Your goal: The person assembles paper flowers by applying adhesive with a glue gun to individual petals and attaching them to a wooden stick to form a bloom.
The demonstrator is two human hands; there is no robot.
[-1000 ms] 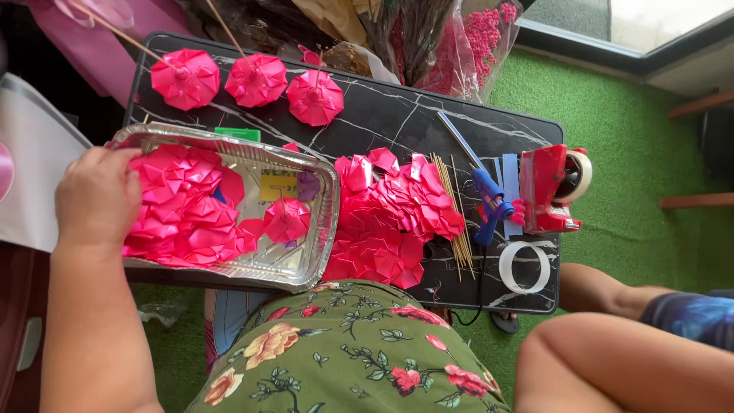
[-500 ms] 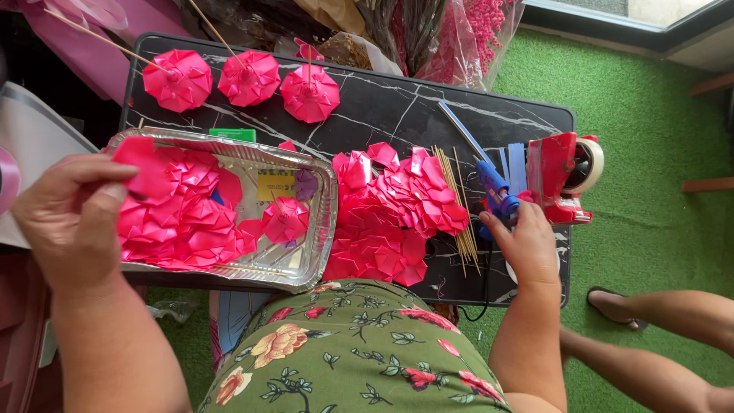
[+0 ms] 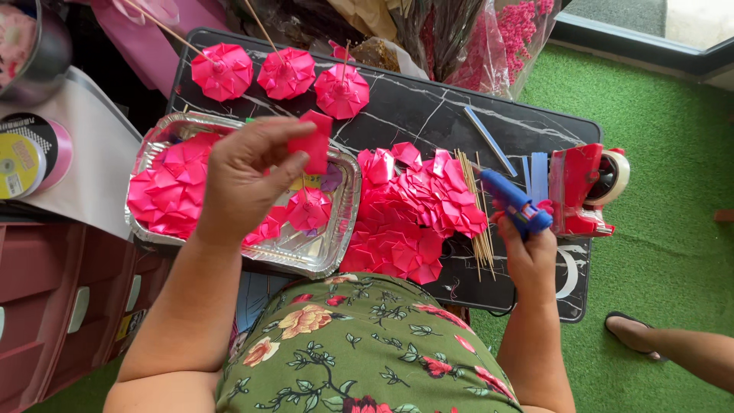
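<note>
The left hand (image 3: 248, 180) is raised above the foil tray (image 3: 345, 229), its fingers (image 3: 294, 170) pinching a folded pink ribbon petal (image 3: 313, 143) by its lower edge, so the flat face of the piece stands clear of the hand. Holding it by the edge leaves most of the surface free and keeps the thumb away from the part turned toward the other hand.

The right hand (image 3: 529, 256) is wrapped tightly around the handle of a blue glue gun (image 3: 514, 202), fingers pressed closed on the grip, with the nozzle aimed up and left toward the petal. The gun hovers over the dark marbled counter (image 3: 428, 115), just beside a loose heap of pink petals (image 3: 413, 214) and a bundle of thin wooden sticks (image 3: 478, 210), both within easy reach.

The tray holds more petals, piled mostly on its left side (image 3: 172, 195), which keeps them from scattering. At the back of the counter three finished pink flowers (image 3: 287, 73) lie in a row on their sticks, set well apart from the loose pieces and the gun. A red tape dispenser (image 3: 585, 187) stands at the right edge, near the gun hand. A ribbon spool (image 3: 30, 153) rests on the left, off the counter. Another person's foot (image 3: 650, 336) shows on the green turf floor.
</note>
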